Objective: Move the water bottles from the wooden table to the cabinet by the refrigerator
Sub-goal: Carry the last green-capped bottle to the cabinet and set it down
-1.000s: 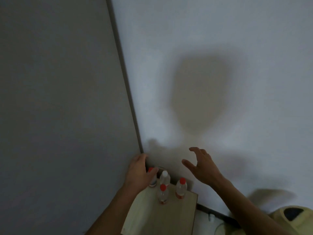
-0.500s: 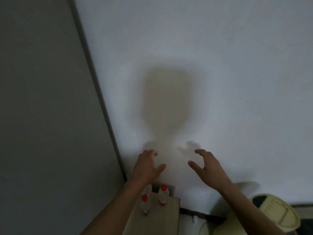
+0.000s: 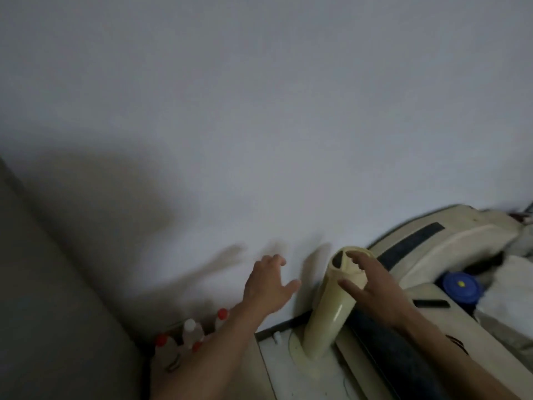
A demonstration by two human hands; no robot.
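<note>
Several small clear water bottles (image 3: 190, 334), most with red caps and one with a white cap, stand on a pale wooden cabinet top (image 3: 253, 370) at the bottom left, beside the grey refrigerator side (image 3: 57, 298). My left forearm crosses in front of them and hides part of the group. My left hand (image 3: 266, 284) hovers above and right of the bottles, empty, fingers spread. My right hand (image 3: 372, 284) is raised in front of a cream upright tube (image 3: 331, 307), empty, with its fingers apart.
A white wall (image 3: 259, 111) fills most of the view. Cream padded furniture with dark strips (image 3: 432, 249) lies at the right. A blue round lid (image 3: 460, 287) and white cloth (image 3: 507, 307) sit further right. A dark baseboard (image 3: 277, 327) runs along the wall.
The view has swung to the right. The refrigerator side has slid to the left edge and the cream furniture has come into sight. My left hand has left the bottles and lifted away.
</note>
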